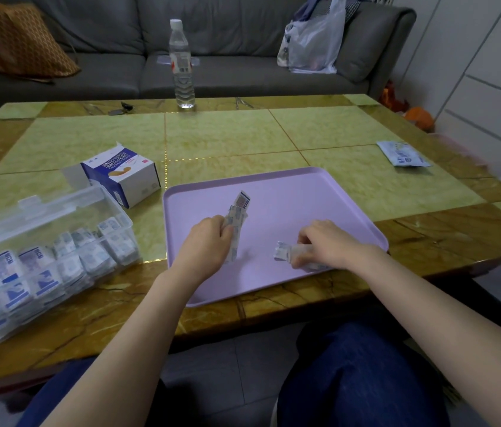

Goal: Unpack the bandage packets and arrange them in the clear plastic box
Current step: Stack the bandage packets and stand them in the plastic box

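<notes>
Over the pink tray (304, 192) my left hand (207, 241) grips an upright stack of bandage packets (238, 211), white with blue print. My right hand (324, 243) holds a second stack of packets (286, 252) lying sideways just above the tray's near part. The clear plastic box (67, 217) stands open at the left of the table, and several rows of bandage packets (36, 272) fill it. A white and blue bandage carton (123, 177) lies open behind the box.
A water bottle (181, 63) stands at the table's far edge, with keys (120, 109) to its left. A flat white pouch (403, 154) lies at the far right. A grey sofa with a plastic bag (314, 44) is behind the table. My knees are under the near edge.
</notes>
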A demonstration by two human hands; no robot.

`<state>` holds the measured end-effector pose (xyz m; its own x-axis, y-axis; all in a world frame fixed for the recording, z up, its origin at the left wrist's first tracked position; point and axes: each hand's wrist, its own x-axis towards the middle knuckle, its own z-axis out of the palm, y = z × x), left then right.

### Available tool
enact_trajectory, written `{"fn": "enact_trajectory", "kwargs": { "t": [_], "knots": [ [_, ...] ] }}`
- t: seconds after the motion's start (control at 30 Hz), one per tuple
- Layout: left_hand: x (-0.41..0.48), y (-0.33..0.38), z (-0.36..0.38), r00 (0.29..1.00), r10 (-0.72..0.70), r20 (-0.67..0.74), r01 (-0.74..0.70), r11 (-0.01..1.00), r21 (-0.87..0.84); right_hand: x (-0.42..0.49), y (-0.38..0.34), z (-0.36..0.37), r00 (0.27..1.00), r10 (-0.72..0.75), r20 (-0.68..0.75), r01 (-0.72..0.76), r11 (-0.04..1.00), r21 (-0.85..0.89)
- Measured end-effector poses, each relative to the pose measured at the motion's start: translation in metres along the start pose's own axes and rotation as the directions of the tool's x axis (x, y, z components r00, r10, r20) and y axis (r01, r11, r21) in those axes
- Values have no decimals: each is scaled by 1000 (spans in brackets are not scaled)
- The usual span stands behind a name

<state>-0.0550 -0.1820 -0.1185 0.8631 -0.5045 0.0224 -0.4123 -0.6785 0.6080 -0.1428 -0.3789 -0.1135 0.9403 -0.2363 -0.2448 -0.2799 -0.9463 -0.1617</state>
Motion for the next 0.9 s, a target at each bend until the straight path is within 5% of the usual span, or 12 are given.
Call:
{"fn": "enact_trajectory", "kwargs": {
  "t": [0.23, 0.37, 0.6, 0.73, 0.83, 0.9],
  "knots": [
    [0, -2, -1, 998, 47, -48, -45, 998, 43, -17, -38, 2, 970, -196, -143, 204, 978, 46],
    [-6, -2, 5, 988, 136, 74, -143, 986, 87, -5, -66, 9, 936, -292, -195, 299, 954, 7],
    [-13, -5, 13, 947, 192, 258, -257, 935, 245, 0, -69, 27, 912, -238, -334, 315, 928, 199],
    [-15, -3, 8, 966, 147, 214, -206, 936, 285, 1, -66, 36, 880, -213, -424, 349, 896, 275],
    [-13, -5, 5, 983, 121, 138, -159, 935, 316, 3, -64, 36, 854, -59, -517, 241, 926, 292],
    [-12, -8, 8, 984, 123, 133, -161, 927, 338, 3, -63, 36, 888, 11, -460, 193, 899, 393]
  ]
}}
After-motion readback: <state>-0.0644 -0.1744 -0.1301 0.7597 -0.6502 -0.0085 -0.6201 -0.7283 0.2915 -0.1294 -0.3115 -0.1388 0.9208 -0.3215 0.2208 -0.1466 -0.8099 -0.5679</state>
